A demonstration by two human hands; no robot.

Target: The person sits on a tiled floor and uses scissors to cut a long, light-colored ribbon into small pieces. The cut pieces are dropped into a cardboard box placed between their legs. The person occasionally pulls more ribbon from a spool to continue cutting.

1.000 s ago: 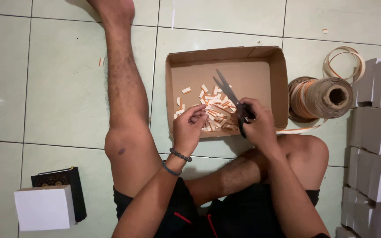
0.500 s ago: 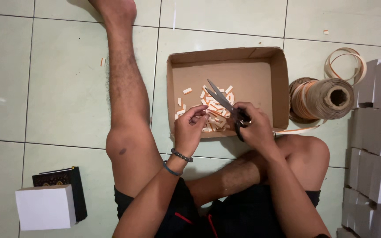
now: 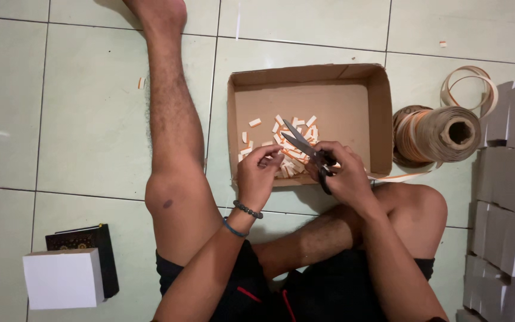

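I sit on a tiled floor with a shallow cardboard box (image 3: pixel 380 107) in front of me. My right hand (image 3: pixel 344 174) grips black scissors (image 3: pixel 303 145), blades slightly apart over the box. My left hand (image 3: pixel 258 175) pinches the end of a thin pale strip right by the blades. Several small cut pieces (image 3: pixel 293 134), pale with orange edges, lie piled in the box. A strip (image 3: pixel 396 176) runs from my right hand toward a big roll of tape-like strip (image 3: pixel 437 134) at the right.
My left leg (image 3: pixel 171 131) stretches out left of the box; my right knee (image 3: pixel 415 206) is bent beside the roll. Stacked grey boxes (image 3: pixel 508 197) line the right edge. A white box (image 3: pixel 64 278) and a dark box (image 3: pixel 87 241) sit at lower left.
The scissors have tilted lower toward the left and the blades have narrowed. My left hand has shifted slightly, still pinching the strip at the blades.
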